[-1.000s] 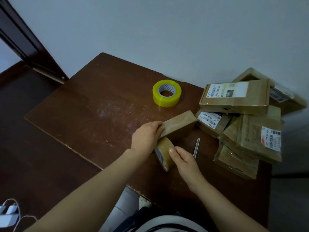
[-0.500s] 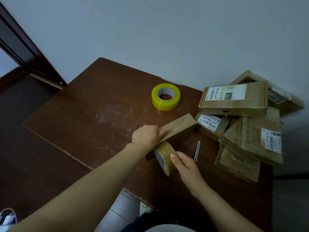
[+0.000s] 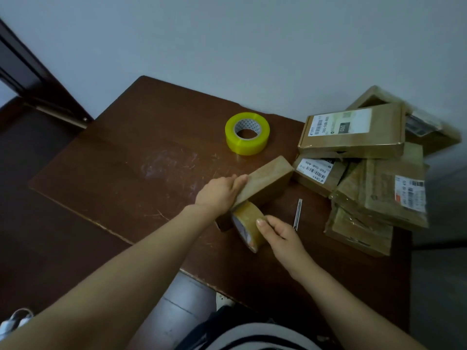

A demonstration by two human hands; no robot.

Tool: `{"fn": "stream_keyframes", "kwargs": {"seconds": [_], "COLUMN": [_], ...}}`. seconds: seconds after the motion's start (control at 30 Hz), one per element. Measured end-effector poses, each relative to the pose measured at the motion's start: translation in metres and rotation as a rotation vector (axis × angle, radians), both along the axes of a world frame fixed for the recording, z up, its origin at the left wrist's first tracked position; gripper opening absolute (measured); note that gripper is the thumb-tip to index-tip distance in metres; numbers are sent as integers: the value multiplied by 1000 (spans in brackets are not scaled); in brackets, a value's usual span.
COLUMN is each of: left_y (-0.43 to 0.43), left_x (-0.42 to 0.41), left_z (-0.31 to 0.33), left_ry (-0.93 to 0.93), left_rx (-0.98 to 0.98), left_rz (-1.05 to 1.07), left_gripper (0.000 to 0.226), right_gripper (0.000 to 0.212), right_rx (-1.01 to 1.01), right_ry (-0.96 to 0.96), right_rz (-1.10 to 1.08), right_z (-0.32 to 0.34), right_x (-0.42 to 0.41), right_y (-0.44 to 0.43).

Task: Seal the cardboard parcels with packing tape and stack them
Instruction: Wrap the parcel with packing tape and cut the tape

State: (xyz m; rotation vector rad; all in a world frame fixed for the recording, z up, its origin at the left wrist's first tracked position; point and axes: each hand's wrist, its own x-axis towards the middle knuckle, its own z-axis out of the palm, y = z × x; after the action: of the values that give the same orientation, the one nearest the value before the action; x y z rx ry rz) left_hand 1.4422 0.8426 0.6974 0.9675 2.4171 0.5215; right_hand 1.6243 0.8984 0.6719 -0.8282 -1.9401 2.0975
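A long cardboard parcel (image 3: 265, 179) lies at an angle on the dark wooden table (image 3: 151, 152). My left hand (image 3: 219, 192) grips its near end, fingers curled over the top edge. A roll of brown packing tape (image 3: 246, 224) stands on edge against the parcel's near end, and my right hand (image 3: 280, 234) holds it with the thumb on its top. Whether a strip runs from the roll onto the parcel is hidden by my hands.
A yellow tape roll (image 3: 247, 133) lies flat behind the parcel. A small metal cutter (image 3: 298, 214) lies to the right of my right hand. A loose heap of labelled parcels (image 3: 366, 173) fills the table's right side against the wall.
The tape roll and my right hand have stayed at the parcel's near end, with only slight shifts. My left hand keeps its grip. The camera has tilted a little.
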Motion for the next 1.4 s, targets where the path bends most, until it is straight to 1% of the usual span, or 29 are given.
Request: {"fn": "stream_keyframes", "kwargs": {"seconds": [0.1,0.2,0.23,0.3,0.33,0.37,0.4,0.43,0.47,0.5,0.57,0.6,0.67,0.7,0.73,0.77,0.8,0.83,0.9,0.93,0.97,1.0,1.03,1.13,1.17,1.23,1.3,1.37,1.4], "left_y": [-9,-3,-2,-16,-28,-39,-50,-60,-68,-71,-69,-68,-66,-65,-62,-60,-58,-55,-51,-50,-50,-50,-51,-52,-53,-58,-68,-77,-81], "left_x": [7,-3,-9,-13,-17,-19,-17,-14,-12,-11,-18,-26,-45,-53,-58,-61,-63,-61,-59,-58,-57,-55,-53,-52,-51,-50,-44,-33,-30], "left_z": [-5,1,2,9,9,10,8,3,-5,-13,-21,-23,-25,-27,-29,-29,-31,-32,-36,-43,-49,-57,-62,-71,-71,-70,-72,-73,-74], "left_ry": [55,-61,-183,-515,-574,-534,-439,-336,-286,-275,-343,-391,-470,-441,-356,-261,-202,-211,-290,-268,-213,-157,-111,61,77,53,4,-107,-161], "left_rx": [62,23,82,304,388,354,246,176,187,251,373,380,346,319,293,274,278,286,244,187,102,33,-2,66,83,102,100,106,121], "left_rz": [-12,8,85,234,204,105,-2,-80,-87,-32,123,185,237,235,227,217,206,203,214,196,151,112,91,18,5,-4,-21,-16,2], "left_gripper": [47,53,50,40,52,69,85,93,96,94,86,83,77,74,70,69,73,85,120,138,151,155,154,140,139,140,150,164,166], "right_gripper": [26,25,25,25,25,28,33,39,44,47,47,43,27,20,18,17,19,22,33,37,40,42,42,47,48,47,42,35,33], "right_rx": [21,18,15,3,4,10,21,36,50,62,73,69,47,43,49,62,77,86,104,127,151,164,164,163,172,176,161,95,53], "right_ry": [-13,-64,-76,-100,-110,-120,-128,-133,-134,-134,-133,-132,-129,-135,-144,-155,-162,-165,-178,-196,-214,-226,-230,-233,-231,-223,-215,-200,-193], "right_rz": [-6,-10,-13,-30,-37,-35,-22,-2,21,47,100,122,163,171,177,186,201,218,251,263,271,274,275,278,266,230,209,197,194], "right_z": [0,5,8,14,17,21,25,30,36,41,50,54,57,57,57,55,54,53,52,51,50,48,45,41,40,37,32,27,25], "right_x": [1,-5,-8,-13,-17,-22,-28,-36,-45,-55,-76,-86,-106,-117,-126,-136,-145,-154,-171,-177,-183,-187,-190,-192,-192,-189,-178,-159,-150], "right_y": [2,2,3,6,9,11,13,15,17,18,21,22,22,21,20,19,17,16,11,8,5,3,2,1,2,3,4,4,3]}}
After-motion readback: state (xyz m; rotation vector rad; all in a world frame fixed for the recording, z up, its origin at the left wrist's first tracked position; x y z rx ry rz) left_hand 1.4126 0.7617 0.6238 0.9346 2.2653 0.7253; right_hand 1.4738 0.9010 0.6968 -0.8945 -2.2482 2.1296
